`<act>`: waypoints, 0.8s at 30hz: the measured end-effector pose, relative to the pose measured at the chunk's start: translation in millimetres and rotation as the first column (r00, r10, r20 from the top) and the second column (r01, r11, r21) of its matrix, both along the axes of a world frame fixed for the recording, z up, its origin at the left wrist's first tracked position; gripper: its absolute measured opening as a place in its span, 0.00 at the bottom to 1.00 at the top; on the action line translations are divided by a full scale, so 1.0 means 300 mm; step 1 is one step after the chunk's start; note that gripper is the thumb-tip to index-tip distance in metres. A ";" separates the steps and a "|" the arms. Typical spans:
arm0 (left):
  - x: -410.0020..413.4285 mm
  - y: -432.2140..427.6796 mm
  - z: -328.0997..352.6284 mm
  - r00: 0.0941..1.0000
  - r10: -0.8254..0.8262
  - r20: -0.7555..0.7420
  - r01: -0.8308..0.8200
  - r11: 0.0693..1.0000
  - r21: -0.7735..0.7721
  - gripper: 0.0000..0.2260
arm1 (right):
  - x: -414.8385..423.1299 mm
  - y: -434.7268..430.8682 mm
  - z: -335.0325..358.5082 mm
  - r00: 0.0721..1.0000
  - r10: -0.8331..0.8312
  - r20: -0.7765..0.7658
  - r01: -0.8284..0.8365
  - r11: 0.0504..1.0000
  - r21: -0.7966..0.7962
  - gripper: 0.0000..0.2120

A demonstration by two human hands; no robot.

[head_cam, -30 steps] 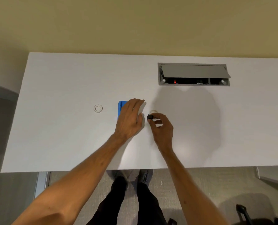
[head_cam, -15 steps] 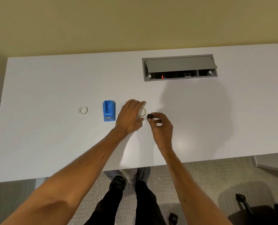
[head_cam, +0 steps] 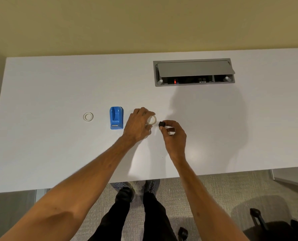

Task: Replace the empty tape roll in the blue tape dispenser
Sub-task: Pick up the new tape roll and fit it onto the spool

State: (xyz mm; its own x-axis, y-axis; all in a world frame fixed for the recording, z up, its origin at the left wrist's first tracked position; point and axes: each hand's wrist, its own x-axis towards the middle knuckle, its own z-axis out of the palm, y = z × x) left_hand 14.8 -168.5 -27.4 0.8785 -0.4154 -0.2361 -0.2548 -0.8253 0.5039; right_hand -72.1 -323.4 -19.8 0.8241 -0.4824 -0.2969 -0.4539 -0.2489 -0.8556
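The blue tape dispenser [head_cam: 116,117] stands on the white desk [head_cam: 57,145] with no roll in its cradle. To its left lies a thin white empty tape ring [head_cam: 88,117]. To the dispenser's right, my left hand [head_cam: 138,126] grips a clear tape roll [head_cam: 151,120], turned on edge just above the desk. My right hand [head_cam: 174,136] pinches a small black spindle core [head_cam: 161,124] between thumb and forefinger, close beside the roll's open side.
A grey cable hatch [head_cam: 194,72] with its lid propped open is set into the desk at the back right. The desk's front edge runs just above my feet. A dark chair base [head_cam: 270,226] stands on the carpet at the lower right.
My left hand left the dispenser, moved right and took hold of the clear tape roll. The right hand kept the black core and stayed beside it.
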 end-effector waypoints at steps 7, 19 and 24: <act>-0.029 0.044 0.036 0.992 0.119 -0.037 -0.123 0.979 -0.164 0.24 | 0.009 0.027 0.039 0.999 0.017 0.029 -0.018 1.000 0.020 0.08; -0.099 0.270 0.103 0.904 0.352 -0.241 -0.426 0.768 -0.478 0.22 | 0.048 0.188 0.145 0.982 0.078 0.172 -0.096 0.991 0.095 0.08; -0.118 0.332 0.122 0.896 0.359 -0.262 -0.444 0.736 -0.510 0.21 | 0.059 0.244 0.149 0.976 0.134 0.173 -0.148 0.987 0.069 0.11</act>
State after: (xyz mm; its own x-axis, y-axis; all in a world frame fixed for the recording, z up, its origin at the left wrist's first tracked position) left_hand -20.7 -69.0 9.1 0.9692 -0.1263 -0.2116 0.1432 -0.4101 0.9007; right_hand -54.5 -250.3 25.1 0.9233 -0.3377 -0.1828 -0.2684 -0.2268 -0.9362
